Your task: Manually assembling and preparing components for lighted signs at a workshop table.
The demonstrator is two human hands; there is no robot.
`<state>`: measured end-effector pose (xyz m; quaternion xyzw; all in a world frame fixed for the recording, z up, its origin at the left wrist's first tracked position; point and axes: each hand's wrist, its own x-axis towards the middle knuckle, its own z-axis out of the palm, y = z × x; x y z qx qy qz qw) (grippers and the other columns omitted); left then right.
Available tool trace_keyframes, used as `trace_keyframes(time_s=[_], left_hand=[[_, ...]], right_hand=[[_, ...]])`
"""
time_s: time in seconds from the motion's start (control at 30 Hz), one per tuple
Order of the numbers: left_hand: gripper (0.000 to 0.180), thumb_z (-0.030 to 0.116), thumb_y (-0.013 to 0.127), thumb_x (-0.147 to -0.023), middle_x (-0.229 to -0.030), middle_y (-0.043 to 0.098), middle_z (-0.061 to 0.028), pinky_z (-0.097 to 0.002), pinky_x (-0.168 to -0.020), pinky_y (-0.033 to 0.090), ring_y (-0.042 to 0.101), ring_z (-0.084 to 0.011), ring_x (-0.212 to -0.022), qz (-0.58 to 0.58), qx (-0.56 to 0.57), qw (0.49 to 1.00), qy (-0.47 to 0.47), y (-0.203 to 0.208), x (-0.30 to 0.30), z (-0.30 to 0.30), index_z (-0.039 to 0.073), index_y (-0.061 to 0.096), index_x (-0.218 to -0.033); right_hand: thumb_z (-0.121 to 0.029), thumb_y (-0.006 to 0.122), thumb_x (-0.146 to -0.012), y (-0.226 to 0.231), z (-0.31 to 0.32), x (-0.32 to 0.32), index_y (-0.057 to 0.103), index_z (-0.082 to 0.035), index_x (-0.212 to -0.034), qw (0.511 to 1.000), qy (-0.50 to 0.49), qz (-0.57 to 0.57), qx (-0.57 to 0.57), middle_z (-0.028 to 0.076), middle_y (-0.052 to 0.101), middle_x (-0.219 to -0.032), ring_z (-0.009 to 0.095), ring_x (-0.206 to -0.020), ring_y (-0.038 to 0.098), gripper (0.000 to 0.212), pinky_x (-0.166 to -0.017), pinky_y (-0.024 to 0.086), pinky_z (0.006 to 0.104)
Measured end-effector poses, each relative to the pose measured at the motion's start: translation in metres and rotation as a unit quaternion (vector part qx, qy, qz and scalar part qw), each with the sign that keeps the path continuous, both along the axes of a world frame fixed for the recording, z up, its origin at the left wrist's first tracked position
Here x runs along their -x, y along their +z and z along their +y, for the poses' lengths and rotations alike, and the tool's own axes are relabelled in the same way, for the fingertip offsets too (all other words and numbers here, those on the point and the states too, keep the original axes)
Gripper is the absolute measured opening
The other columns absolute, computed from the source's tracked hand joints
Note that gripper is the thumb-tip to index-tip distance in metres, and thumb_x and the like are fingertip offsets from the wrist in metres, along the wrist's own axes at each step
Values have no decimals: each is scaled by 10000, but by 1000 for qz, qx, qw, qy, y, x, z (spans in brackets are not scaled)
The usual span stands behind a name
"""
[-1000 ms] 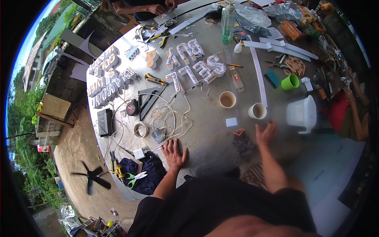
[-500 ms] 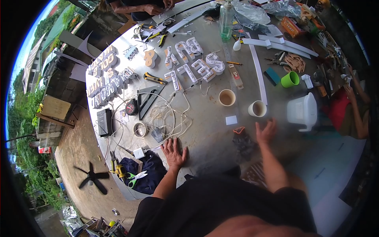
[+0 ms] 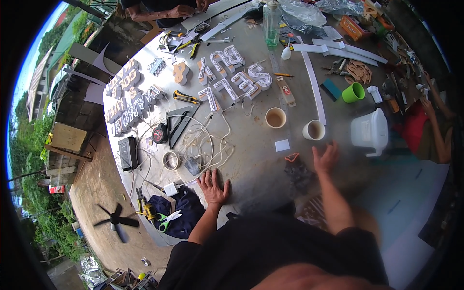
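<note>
My left hand (image 3: 213, 187) lies flat on the metal table with its fingers spread, beside a loose tangle of white cable (image 3: 205, 146) and a small clear plastic packet (image 3: 193, 167). Over at the right, my right hand (image 3: 326, 157) has its fingers apart and holds nothing. It is just below a white cup (image 3: 314, 130) with brown drink in it, apart from the cup. A second cup (image 3: 276, 118), also with brown liquid, stands to the left. Between my hands are a small white card (image 3: 282, 145) and a dark cloth item (image 3: 298, 175) with an orange edge.
Channel letters (image 3: 234, 82) with white faces stand in rows farther off. Near my left arm are green-handled scissors (image 3: 169, 220) on dark blue cloth (image 3: 186, 208). At the right stand a white pitcher (image 3: 369, 131) and green cup (image 3: 354, 92). Another person's hands (image 3: 186, 10) work at the far edge.
The view has shifted slightly, so table things sit a little to the left and higher. Both my hands stay nearly where they were. The fan's blades have turned.
</note>
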<state>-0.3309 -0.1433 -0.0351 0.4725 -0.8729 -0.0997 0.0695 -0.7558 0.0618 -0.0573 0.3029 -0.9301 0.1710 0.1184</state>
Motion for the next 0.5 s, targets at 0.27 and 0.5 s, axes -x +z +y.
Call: trace_keyframes(time_s=[0.27, 0.5], left_hand=[[786, 574, 598, -897, -1515, 374, -170, -620, -1228, 63, 251, -362, -1467, 0, -1, 1000, 6, 3, 2, 0, 126, 413, -1516], [782, 547, 622, -886, -1500, 378, -180, -626, -1217, 98, 266, -391, -1453, 4, 13, 1000, 1, 2, 1, 1, 127, 409, -1510]], right_hand=[[-560, 691, -883, -4, 2, 0, 559, -26, -1237, 1000, 1, 12, -1, 190, 462, -1456, 387, -1416, 396, 654, -1134, 326, 556], [-565, 687, -885, -1, 0, 0, 562, -27, -1230, 1000, -2, 1, 2, 202, 462, -1450, 395, -1406, 403, 652, -1128, 331, 559]])
